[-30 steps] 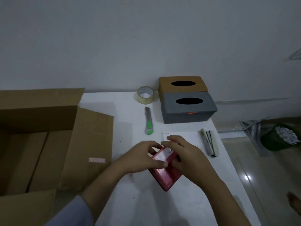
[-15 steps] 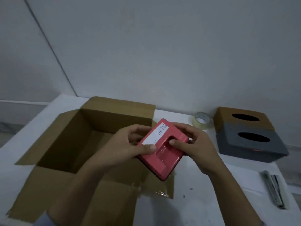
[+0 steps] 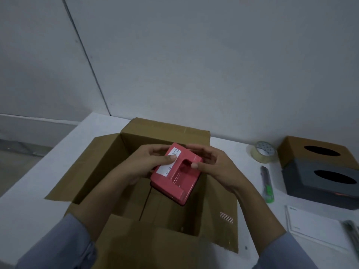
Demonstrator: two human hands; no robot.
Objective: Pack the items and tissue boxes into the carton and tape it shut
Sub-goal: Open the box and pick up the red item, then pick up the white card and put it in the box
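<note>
Nearest, the brown corrugated carton (image 3: pixel 108 171) stands on the white worktop (image 3: pixel 29 193) with all four flaps spread outward, its cavity open. Above that opening, the left hand (image 3: pixel 143 166) and right hand (image 3: pixel 215 167) each form a grip pinching opposite sides of a glossy red plastic item (image 3: pixel 180 181), rectangular, recessed, white-labelled. Right of the carton lie a green-tipped utility knife (image 3: pixel 267 185) and white paper (image 3: pixel 314 228). Farther right sit a clear tape roll (image 3: pixel 262 154), a grey tissue box (image 3: pixel 322 181) and a tan tissue box (image 3: pixel 310 152).

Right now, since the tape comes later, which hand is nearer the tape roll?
Right. The right hand holds the red item over the carton, beside the tape roll; the left hand is farther away.
</note>
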